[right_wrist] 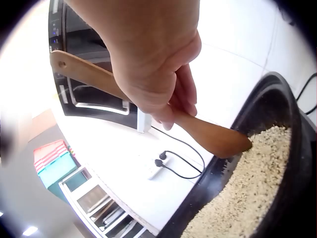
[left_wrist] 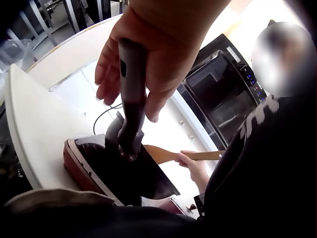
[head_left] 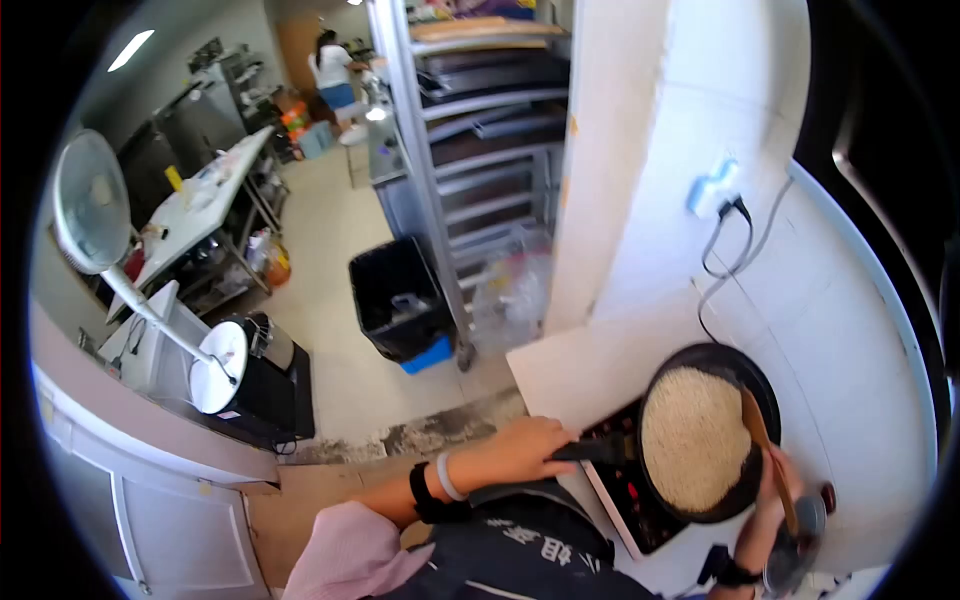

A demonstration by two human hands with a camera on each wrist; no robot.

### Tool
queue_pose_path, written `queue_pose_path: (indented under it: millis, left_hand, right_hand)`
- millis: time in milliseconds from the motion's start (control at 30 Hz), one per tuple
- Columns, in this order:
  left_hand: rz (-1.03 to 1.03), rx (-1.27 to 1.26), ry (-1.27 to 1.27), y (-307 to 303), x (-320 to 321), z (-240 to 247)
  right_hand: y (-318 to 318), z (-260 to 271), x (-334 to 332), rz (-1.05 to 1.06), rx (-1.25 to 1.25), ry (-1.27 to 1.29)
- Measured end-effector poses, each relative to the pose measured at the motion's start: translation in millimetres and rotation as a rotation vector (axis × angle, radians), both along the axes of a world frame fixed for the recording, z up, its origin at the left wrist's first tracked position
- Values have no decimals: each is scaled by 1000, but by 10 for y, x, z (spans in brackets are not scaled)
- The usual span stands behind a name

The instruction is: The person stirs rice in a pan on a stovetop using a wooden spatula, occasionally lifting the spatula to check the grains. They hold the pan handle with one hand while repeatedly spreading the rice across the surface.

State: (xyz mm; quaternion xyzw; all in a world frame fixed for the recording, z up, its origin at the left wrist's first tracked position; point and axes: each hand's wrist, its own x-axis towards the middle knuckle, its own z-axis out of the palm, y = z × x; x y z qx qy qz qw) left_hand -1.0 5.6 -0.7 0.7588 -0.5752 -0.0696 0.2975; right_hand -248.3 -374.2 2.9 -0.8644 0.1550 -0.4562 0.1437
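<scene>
My left hand [head_left: 520, 448] grips the black handle [left_wrist: 132, 74] of a deep frying pan [head_left: 722, 354], thumb on one side and fingers on the other. The pan stands on a dark cooktop [head_left: 622, 500] with red lights showing. Inside it lies a thick layer of small pale grains [head_left: 695, 440], like sesame seeds. With my right hand [right_wrist: 153, 69] I hold a wooden spatula [right_wrist: 208, 136] by the middle of its handle, fingertips pinching it from below. Its blade meets the grains near the pan wall on the right side in the head view.
A plug with a black cord sits in a wall socket [head_left: 712, 190] beyond the pan. Below my right wrist is a clear rounded object [head_left: 785, 568]. A black-lined bin [head_left: 400, 300], a tray rack [head_left: 490, 110] and a fan [head_left: 92, 200] stand farther off. Another person [head_left: 332, 70] is in back.
</scene>
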Motion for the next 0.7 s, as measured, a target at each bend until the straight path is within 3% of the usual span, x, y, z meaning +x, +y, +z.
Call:
queue_pose_path:
  millis: [100,233,500,633,700]
  left_hand:
    - [41,49,-3,-29,-56,-23]
    - [81,110,-8,-61,-81,32]
    - [81,48,83,-105,-64,-28]
    - [102,58,77,-104,-91,-37]
    - [95,56,62,-102,-82,-40]
  right_hand:
    - [75,-157,4,61,386,211]
    - [436,122,12,206,173,283]
    - [905,978,-531,289,255,427]
    - [982,938,-497,438,277,494]
    - [948,742,-309,456,104,532]
